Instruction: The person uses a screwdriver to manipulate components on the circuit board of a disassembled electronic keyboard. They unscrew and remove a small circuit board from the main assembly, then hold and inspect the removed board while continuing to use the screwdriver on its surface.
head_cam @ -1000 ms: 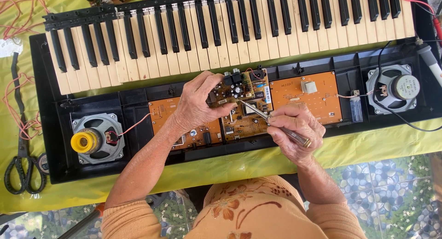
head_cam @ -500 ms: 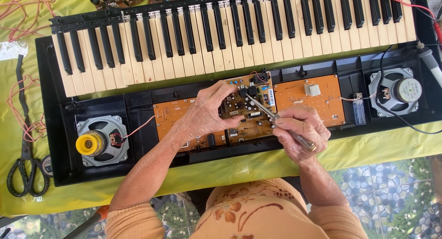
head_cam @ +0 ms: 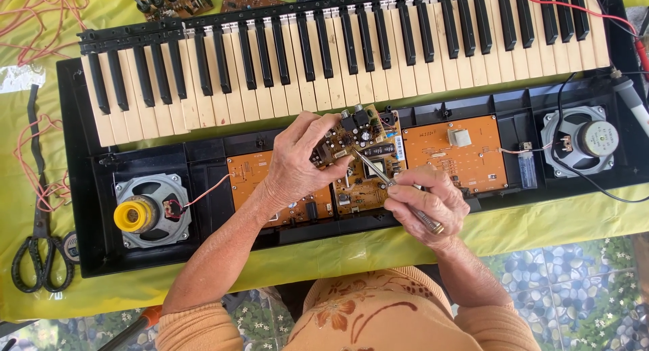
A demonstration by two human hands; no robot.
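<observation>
The left hand [head_cam: 297,165] is pinching a small brown component-studded circuit board [head_cam: 341,138] above the opened black keyboard case [head_cam: 88,209] near the desk's middle, while the right hand [head_cam: 426,206], closed around slim metal tweezers [head_cam: 378,174], is probing it, seemingly mid-inspection.

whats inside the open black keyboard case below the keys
Orange circuit boards, a speaker at each end, the other with a yellow roll on it. The left hand and right hand cover parts of the middle boards.
</observation>
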